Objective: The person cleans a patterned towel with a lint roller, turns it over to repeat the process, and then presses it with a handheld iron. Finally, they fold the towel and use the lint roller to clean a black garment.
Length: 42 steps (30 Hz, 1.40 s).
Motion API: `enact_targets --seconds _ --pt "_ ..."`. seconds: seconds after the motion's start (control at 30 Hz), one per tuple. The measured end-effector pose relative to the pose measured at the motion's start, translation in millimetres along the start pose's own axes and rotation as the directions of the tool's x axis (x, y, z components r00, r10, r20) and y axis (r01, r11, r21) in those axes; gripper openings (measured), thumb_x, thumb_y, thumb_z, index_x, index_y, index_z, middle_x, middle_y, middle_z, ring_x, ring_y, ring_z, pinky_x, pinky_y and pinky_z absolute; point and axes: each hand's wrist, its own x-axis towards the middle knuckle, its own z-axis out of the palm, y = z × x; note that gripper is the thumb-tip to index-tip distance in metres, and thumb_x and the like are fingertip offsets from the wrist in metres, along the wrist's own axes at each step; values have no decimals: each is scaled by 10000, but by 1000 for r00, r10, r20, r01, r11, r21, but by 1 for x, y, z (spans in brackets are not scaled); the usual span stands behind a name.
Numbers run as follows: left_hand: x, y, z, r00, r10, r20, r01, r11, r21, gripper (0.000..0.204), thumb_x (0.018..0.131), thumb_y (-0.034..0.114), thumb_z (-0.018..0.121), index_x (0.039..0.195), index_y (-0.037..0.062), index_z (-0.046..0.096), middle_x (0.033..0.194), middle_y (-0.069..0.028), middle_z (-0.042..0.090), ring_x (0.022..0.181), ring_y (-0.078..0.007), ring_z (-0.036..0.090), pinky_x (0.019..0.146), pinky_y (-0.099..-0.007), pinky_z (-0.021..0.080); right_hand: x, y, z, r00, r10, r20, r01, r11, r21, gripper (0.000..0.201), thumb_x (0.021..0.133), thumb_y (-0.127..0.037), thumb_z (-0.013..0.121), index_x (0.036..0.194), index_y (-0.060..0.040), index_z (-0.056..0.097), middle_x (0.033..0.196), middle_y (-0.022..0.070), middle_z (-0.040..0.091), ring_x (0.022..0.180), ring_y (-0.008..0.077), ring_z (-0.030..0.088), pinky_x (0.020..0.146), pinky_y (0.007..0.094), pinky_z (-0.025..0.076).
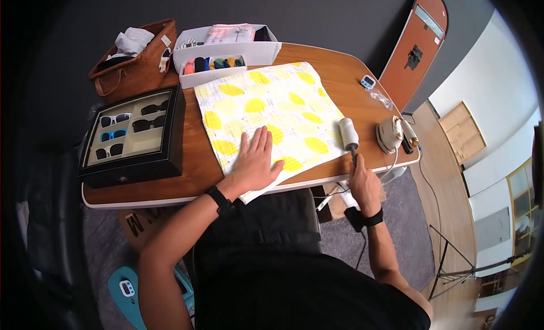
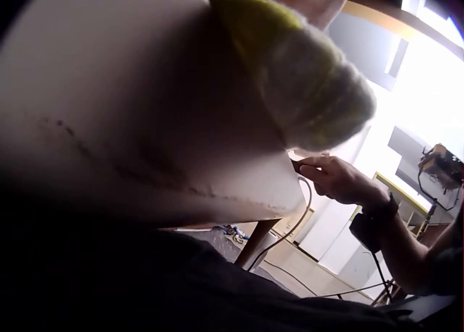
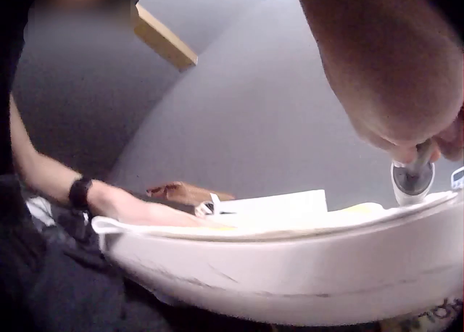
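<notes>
A white cloth (image 1: 232,115) with yellow leaf-like shapes lies spread on the wooden table, its near corner hanging over the front edge. My left hand (image 1: 258,163) rests flat on its near part, fingers straight and pointing away from me. My right hand (image 1: 364,185) grips the dark handle of a lint roller (image 1: 348,132). The roller's white head is at the cloth's right edge. In the right wrist view the lint roller (image 3: 413,181) shows end-on below the fingers, close over the cloth (image 3: 304,230).
A black sunglasses case (image 1: 133,134) stands left, a brown felt basket (image 1: 136,58) behind it. White boxes (image 1: 212,76) with rolled socks and folded cloth stand at the back. Right of the roller are a beige garment steamer (image 1: 390,134) with a cord and a small timer (image 1: 368,82).
</notes>
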Motion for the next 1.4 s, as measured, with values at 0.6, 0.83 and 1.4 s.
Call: enact_targets --seconds 0.6,0.83,1.4 --pt "-4 2 0 988 -90 -128 86 996 -33 1063 934 646 531 1482 -223 260 1594 -394 219 1526 -494 151 1224 -622 93 42 -59 11 896 -415 154 362 888 285 331 1026 -334 522 1164 -41 587 743 237 693 697 440 692 612 549 538" --pt "-4 3 0 985 -138 -108 136 990 -24 1058 934 638 543 1488 -217 258 1601 -380 221 1536 -459 154 1213 -654 74 32 -4 9 967 -235 93 235 972 13 314 1048 -339 497 1116 -44 577 677 205 671 642 431 675 561 549 519" --pt "-4 4 -1 988 -125 -93 127 992 20 1025 942 613 553 1502 -193 257 1609 -354 232 1534 -445 171 1216 -642 89 -49 -21 -32 959 -259 116 237 955 176 366 1027 -343 567 1323 -128 581 642 197 657 575 400 665 510 519 507"
